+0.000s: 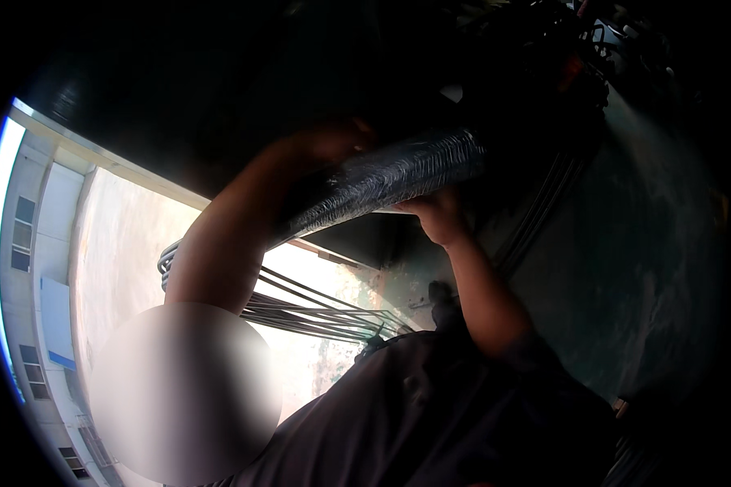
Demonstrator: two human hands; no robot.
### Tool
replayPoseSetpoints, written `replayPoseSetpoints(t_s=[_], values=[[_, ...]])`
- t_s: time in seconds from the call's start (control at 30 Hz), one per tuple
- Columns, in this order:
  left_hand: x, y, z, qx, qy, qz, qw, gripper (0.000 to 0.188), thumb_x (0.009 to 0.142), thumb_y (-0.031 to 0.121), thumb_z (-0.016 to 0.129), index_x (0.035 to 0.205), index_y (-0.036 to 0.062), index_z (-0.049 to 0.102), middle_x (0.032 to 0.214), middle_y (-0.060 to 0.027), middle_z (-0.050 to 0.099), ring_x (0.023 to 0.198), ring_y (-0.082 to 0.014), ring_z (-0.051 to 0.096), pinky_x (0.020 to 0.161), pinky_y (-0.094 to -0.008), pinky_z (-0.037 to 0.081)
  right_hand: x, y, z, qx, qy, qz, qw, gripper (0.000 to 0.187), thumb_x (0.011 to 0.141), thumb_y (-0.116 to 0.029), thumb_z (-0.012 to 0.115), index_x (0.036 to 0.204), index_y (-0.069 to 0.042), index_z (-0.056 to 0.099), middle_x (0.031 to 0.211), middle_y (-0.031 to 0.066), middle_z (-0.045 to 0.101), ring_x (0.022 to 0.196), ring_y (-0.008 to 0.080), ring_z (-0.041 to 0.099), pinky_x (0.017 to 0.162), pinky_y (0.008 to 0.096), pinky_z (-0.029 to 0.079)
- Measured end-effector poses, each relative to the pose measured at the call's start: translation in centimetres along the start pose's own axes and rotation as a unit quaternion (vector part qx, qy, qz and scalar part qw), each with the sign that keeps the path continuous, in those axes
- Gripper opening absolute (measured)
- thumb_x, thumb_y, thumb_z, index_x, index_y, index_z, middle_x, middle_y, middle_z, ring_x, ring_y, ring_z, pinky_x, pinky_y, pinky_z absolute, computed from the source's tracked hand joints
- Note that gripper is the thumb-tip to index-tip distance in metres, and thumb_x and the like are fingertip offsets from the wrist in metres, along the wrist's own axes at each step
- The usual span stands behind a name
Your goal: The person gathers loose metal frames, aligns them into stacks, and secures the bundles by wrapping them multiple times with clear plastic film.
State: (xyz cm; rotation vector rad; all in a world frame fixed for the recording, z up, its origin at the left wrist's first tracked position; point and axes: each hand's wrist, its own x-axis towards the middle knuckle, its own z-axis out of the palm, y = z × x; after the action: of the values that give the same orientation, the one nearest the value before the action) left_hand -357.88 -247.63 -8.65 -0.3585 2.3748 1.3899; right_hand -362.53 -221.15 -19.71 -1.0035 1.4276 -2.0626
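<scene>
A long dark bundle [394, 174], wrapped in crinkled, shiny plastic film, slants across the middle, its right end higher. My left hand [341, 142] is at its upper side, in deep shadow, with the fingers curled against it. My left forearm crosses in front of the bundle's lower left end and hides part of it. From below, my right hand [439, 217] grips the bundle near its right end; most of its fingers are hidden behind the film. What lies inside the wrapping cannot be made out.
Several long grey rods or cables [325, 321] run behind my left forearm, bent into loops at the left. Tangled dark items [577, 65] show at the upper right. Pale ground [130, 235] and a windowed building [24, 231] lie left. A blurred patch covers the lower left.
</scene>
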Motion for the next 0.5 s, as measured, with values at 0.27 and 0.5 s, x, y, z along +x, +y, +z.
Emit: replayPoseSetpoints(t_s=[0.27,0.5], values=[[-6.0,8.4,2.9,-0.09,-0.034,0.069,0.993,0.1,0.076,0.072,0.087,0.145,0.0033,0.063,0.134,-0.0174,0.071,0.125,-0.0317,0.066,0.107,-0.0461,0.051,-2.5,-5.4,-0.6,0.078,-0.046,0.05,0.995,0.028,0.09,-0.007,0.084,0.117,-0.002,0.077,0.108,0.0062,0.078,0.101,0.0156,0.073,0.094,0.0334,0.058],[-5.7,10.2,3.4,0.056,-0.042,0.103,0.992,0.108,0.073,0.074,0.088,0.148,0.0023,0.061,0.136,-0.0198,0.07,0.13,-0.0338,0.064,0.114,-0.0452,0.049,-5.4,-8.6,0.6,0.036,-0.059,0.058,0.996,0.029,0.089,-0.012,0.087,0.114,-0.002,0.077,0.105,0.0071,0.079,0.098,0.0157,0.074,0.091,0.0321,0.058]])
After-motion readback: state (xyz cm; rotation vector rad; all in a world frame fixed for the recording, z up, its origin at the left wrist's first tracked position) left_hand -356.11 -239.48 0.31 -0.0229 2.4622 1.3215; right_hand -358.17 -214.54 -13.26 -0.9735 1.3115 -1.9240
